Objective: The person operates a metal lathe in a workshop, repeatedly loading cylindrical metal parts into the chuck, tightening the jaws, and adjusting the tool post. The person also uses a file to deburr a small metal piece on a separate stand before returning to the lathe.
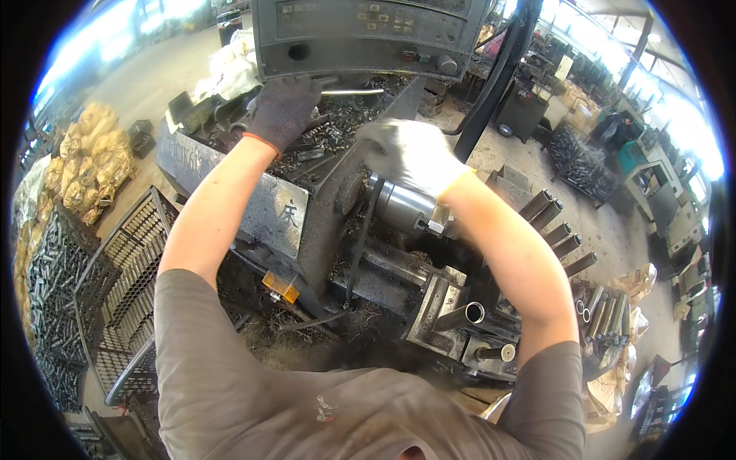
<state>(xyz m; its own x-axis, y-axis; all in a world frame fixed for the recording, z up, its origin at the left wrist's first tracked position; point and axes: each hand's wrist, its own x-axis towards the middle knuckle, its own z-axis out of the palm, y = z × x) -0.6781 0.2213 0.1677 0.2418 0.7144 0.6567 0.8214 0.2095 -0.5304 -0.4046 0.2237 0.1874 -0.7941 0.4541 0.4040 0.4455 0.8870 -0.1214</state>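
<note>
My left hand point(284, 111), in a dark glove with a red cuff, is over the chip-strewn top of a lathe headstock. A shiny thin rod point(353, 92) lies just right of it; whether my fingers touch it I cannot make out. My right hand point(410, 153), in a white glove, is smeared by motion, its fingers unclear. It is just above the round steel chuck point(402, 205). Below the chuck, a dark tube point(461, 316) stands tilted at the tool carriage point(429, 310), near a shorter cylinder point(497, 353).
A control panel point(360, 34) overhangs the far side of the lathe. Several tubes point(543, 205) stand at the right, with more lying in a pile point(606, 318). At the left are a black mesh crate point(138, 284), heaped metal parts point(57, 299) and tan sacks point(92, 161).
</note>
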